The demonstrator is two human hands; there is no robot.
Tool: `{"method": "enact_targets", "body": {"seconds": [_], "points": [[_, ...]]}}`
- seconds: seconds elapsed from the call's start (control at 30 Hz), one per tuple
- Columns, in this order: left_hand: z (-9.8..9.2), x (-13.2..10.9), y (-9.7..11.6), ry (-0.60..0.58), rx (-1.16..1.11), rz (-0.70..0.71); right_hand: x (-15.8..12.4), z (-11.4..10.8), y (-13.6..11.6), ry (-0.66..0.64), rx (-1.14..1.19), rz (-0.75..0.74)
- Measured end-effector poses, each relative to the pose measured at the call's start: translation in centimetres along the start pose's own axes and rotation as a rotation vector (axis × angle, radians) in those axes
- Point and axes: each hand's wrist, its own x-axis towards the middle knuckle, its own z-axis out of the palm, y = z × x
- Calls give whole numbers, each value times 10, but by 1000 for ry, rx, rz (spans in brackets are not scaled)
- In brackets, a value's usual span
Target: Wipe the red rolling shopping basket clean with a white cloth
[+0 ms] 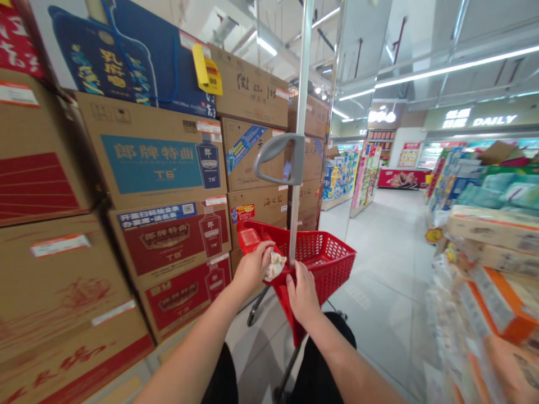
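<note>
My left hand (251, 268) is closed on a crumpled, whitish patterned cloth (275, 267), which lies against the near end of a red plastic shopping cart (336, 274). Just right of it, my right hand (304, 293) grips the cart's near edge, close to the foot of a metal pole (300, 205). A grey loop handle (275, 160) is fixed partway up this pole. Perforated walls surround the cart's basket. Part of the cart's near panel is hidden behind my right hand.
Stacked cardboard cartons (158, 160) rise close on the left, with a yellow price tag (207, 70) hanging from one. Piled packaged goods (497, 224) line the right side. Between them a tiled aisle (387, 258) runs back past a mirrored pillar (356, 106) toward stocked shelves.
</note>
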Motion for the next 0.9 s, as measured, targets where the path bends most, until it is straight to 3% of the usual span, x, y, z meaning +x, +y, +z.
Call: {"method": "enact_targets", "body": {"seconds": [0.07,0.13,0.27,0.4,0.5,0.57,0.67,0.73,0.8,0.9], "points": [[-3,9,-4,83,43,4,-1,3,2,-30,-36,-12],[-4,8,-4,129,103,101,-2,4,3,-24,-49,-32],[5,-22,3,56,183,291,-3,2,4,-7,-56,-58],[20,-59,-2,202,372,522,-1,-6,0,-52,-85,-71],[23,-65,-6,252,422,669,3,-11,-6,-73,-96,-86],[18,-56,-1,215,430,571,6,-11,-11,-70,-97,-97],[6,-33,15,57,491,274,12,-9,-18,-70,-63,-98],[-1,-22,23,-40,561,160,14,-6,-22,-90,-24,-101],[-3,-20,23,-68,623,176,16,-4,-27,-116,-1,-100],[-1,-34,8,49,635,380,15,-3,-33,-137,-2,-99]]}}
